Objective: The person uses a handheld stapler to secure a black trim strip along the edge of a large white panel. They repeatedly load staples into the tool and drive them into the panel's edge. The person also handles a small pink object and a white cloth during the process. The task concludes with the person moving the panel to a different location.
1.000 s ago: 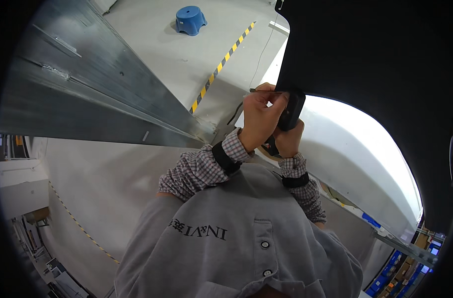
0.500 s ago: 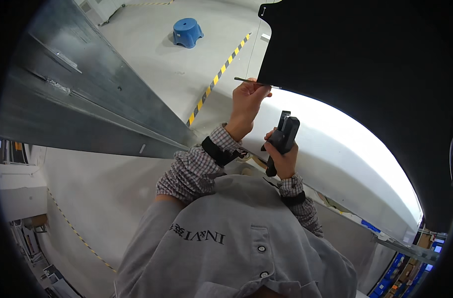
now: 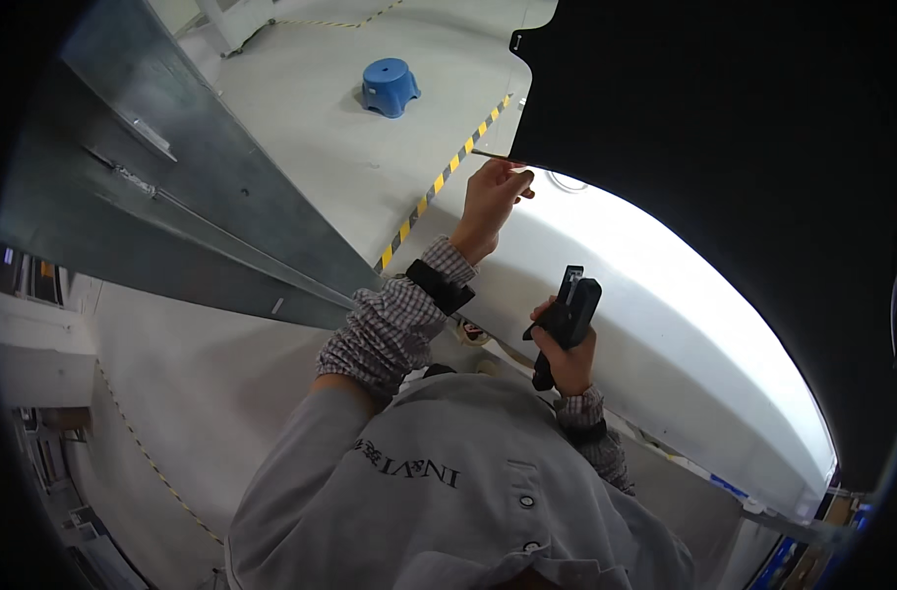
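Observation:
My left hand (image 3: 490, 205) is raised at the near left edge of a large black sheet (image 3: 704, 108). Its fingers pinch a thin dark strip (image 3: 485, 153), whose end juts out past the sheet's corner. Part of the strip is hidden by the fingers. Lower and to the right, my right hand (image 3: 570, 364) is wrapped round the handle of a black plier stapler (image 3: 579, 313). The jaw end of the stapler points up and away from me, apart from the sheet. Beneath both hands lies a white curved panel (image 3: 655, 334), brightly lit along the sheet's edge.
A wide grey metal beam (image 3: 212, 197) slants in from the left, close to my left forearm. Beyond it, a blue stool (image 3: 389, 87) stands on the pale floor near yellow-and-black tape (image 3: 434, 192). Blue bins (image 3: 788, 560) sit at the lower right.
My right hand and the stapler have dropped lower in the view. My left hand stays by the sheet's corner, with less of the strip showing. The whole view has shifted slightly.

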Demonstrator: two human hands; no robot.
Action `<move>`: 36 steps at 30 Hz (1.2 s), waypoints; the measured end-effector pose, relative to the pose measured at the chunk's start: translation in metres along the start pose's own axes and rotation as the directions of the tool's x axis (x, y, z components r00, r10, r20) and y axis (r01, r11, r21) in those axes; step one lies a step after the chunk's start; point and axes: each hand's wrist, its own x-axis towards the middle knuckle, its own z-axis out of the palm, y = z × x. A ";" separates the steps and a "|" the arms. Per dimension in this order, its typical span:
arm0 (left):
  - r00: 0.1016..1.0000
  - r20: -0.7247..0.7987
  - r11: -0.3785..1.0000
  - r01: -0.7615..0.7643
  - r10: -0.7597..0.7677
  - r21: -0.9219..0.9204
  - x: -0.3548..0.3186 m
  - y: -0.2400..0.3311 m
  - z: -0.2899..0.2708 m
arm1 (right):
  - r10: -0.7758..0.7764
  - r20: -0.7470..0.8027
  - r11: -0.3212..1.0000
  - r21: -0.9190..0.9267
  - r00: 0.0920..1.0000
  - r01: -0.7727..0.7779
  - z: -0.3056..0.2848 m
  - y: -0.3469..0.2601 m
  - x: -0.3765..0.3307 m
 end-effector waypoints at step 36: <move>0.837 -0.545 0.835 0.331 -0.046 0.439 -0.410 0.086 -0.505 | 0.399 0.827 0.912 -0.316 0.395 -0.259 0.496 0.072 -0.080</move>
